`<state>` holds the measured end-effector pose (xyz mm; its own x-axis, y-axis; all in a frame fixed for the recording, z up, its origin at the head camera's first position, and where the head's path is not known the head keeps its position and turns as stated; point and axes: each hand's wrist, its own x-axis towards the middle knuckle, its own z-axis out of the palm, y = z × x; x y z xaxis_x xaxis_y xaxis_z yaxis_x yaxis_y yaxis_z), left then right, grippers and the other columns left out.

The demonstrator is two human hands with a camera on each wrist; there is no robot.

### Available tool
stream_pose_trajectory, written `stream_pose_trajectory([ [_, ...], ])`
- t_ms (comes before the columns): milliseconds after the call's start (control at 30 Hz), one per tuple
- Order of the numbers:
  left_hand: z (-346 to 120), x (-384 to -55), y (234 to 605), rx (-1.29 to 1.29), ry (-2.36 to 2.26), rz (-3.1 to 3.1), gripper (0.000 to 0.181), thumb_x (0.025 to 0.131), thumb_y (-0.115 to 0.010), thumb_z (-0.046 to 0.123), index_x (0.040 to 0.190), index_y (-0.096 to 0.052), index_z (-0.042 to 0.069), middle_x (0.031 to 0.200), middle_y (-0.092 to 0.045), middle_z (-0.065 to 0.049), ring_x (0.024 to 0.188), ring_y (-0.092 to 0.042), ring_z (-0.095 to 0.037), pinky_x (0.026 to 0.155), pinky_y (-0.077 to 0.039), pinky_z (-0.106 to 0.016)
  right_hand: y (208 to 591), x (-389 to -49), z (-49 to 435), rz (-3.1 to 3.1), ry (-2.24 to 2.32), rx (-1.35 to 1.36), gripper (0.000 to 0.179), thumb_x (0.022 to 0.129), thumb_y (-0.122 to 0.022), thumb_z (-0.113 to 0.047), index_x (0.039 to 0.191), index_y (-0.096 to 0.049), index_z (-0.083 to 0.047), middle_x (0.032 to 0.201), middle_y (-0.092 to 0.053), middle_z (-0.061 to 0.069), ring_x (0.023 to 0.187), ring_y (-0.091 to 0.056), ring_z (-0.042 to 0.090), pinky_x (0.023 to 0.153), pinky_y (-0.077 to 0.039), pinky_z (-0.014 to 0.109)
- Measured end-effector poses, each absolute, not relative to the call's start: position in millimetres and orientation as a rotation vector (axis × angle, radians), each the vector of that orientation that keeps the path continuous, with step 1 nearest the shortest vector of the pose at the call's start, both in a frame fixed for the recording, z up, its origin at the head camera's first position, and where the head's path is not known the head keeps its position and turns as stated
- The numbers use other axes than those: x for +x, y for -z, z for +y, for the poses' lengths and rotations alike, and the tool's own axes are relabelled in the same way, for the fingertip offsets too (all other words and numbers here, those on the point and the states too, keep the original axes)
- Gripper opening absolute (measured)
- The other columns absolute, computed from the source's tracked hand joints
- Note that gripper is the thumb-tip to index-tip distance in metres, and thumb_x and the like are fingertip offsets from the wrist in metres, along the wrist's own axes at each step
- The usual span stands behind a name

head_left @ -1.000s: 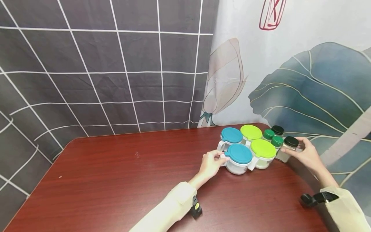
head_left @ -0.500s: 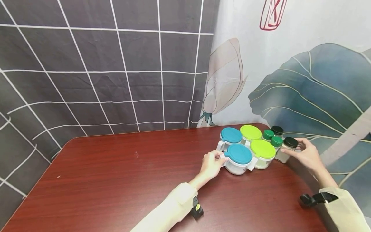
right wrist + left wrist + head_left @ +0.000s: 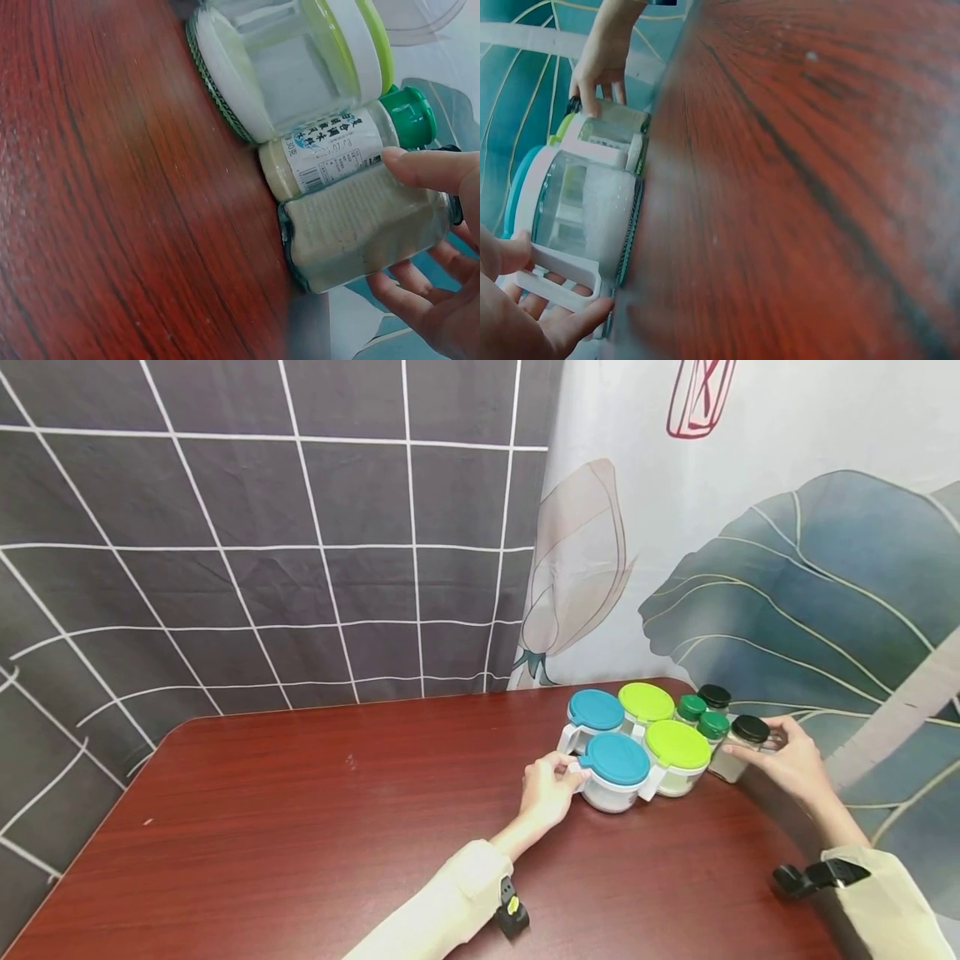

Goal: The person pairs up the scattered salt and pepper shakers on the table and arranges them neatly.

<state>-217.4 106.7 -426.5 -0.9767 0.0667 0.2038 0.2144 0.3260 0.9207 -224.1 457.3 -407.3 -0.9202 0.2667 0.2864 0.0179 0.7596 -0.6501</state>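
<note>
My left hand [image 3: 546, 789] grips the white handle [image 3: 564, 276] of the front blue-lidded glass seasoning jar [image 3: 617, 760], which holds something white. My right hand [image 3: 793, 762] holds a square glass spice jar [image 3: 360, 232] with a black lid [image 3: 750, 728], thumb on one side and fingers on the other. Both jars stand on the table. Between them are a lime-lidded jar [image 3: 678, 745] and a small green-capped bottle [image 3: 337, 154] with a printed label. Behind stand another blue-lidded jar [image 3: 596, 710], a lime-lidded jar [image 3: 647, 702], a green-capped bottle [image 3: 691, 707] and a black-lidded jar [image 3: 713, 696].
The containers cluster tightly at the back right of the reddish-brown wooden table [image 3: 337, 827]. Right behind them hangs a white curtain [image 3: 667, 510] with leaf and flower prints. A dark grid-patterned cloth [image 3: 360, 527] hangs along the back and left edges.
</note>
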Motion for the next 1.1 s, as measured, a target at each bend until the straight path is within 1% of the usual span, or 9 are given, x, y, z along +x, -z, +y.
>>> stream_pose_trajectory([
  [233,107.8,-217.1,426.4,-0.255,1.730,-2.438,0.019,0.079,-0.076,0.021,0.094,-0.074,0.010,0.080,-0.074,-0.002,0.075,-0.064,-0.007,0.067,-0.048,-0.019,405.8,-222.8,455.6,-2.561,-0.984,-0.223,0.047,0.075,-0.081,-0.034,0.106,-0.050,-0.015,0.090,-0.046,-0.024,0.076,-0.040,-0.016,0.066,-0.036,0.019],
  [333,108.0,-217.0,426.3,-0.254,1.736,-2.432,0.019,0.079,-0.076,0.022,0.094,-0.074,0.010,0.081,-0.074,-0.002,0.075,-0.065,-0.008,0.068,-0.048,-0.019,405.6,-222.3,455.2,-2.540,-0.991,-0.221,0.044,0.075,-0.081,-0.033,0.103,-0.050,-0.019,0.085,-0.043,-0.030,0.075,-0.041,-0.016,0.065,-0.037,0.017],
  [467,107.5,-216.4,426.9,-0.246,1.750,-2.414,0.018,0.078,-0.076,0.021,0.092,-0.074,0.010,0.081,-0.074,-0.003,0.075,-0.066,-0.008,0.068,-0.048,-0.019,405.1,-222.6,454.1,-2.525,-0.996,-0.222,0.043,0.074,-0.082,-0.032,0.102,-0.051,-0.020,0.082,-0.044,-0.032,0.073,-0.042,-0.016,0.063,-0.038,0.014],
  [700,107.3,-215.9,427.8,-0.228,1.738,-2.398,0.016,0.078,-0.076,0.021,0.091,-0.074,0.011,0.080,-0.074,-0.003,0.076,-0.066,-0.009,0.069,-0.049,-0.019,403.6,-223.4,451.8,-2.539,-0.976,-0.243,0.053,0.073,-0.083,-0.032,0.108,-0.051,-0.009,0.080,-0.046,-0.028,0.070,-0.043,-0.016,0.061,-0.039,0.014],
  [800,107.0,-215.5,428.3,-0.236,1.735,-2.393,0.016,0.078,-0.076,0.020,0.091,-0.074,0.011,0.080,-0.074,-0.003,0.076,-0.066,-0.009,0.068,-0.049,-0.018,402.6,-222.9,451.6,-2.540,-0.960,-0.249,0.055,0.072,-0.084,-0.032,0.109,-0.051,-0.007,0.078,-0.047,-0.027,0.069,-0.043,-0.015,0.060,-0.038,0.013],
  [900,106.1,-215.0,428.8,-0.242,1.735,-2.389,0.015,0.078,-0.076,0.019,0.091,-0.074,0.010,0.080,-0.074,-0.004,0.076,-0.067,-0.010,0.068,-0.049,-0.018,401.4,-222.3,451.5,-2.536,-0.955,-0.253,0.055,0.071,-0.084,-0.032,0.108,-0.052,-0.007,0.077,-0.047,-0.027,0.068,-0.044,-0.014,0.060,-0.038,0.013],
  [1100,103.7,-214.7,429.6,-0.263,1.723,-2.364,0.015,0.078,-0.076,0.019,0.089,-0.074,0.009,0.080,-0.074,-0.005,0.077,-0.068,-0.014,0.067,-0.050,-0.019,397.2,-221.3,451.3,-2.530,-0.977,-0.270,0.050,0.072,-0.083,-0.032,0.106,-0.052,-0.012,0.079,-0.047,-0.027,0.070,-0.044,-0.013,0.060,-0.039,0.015],
])
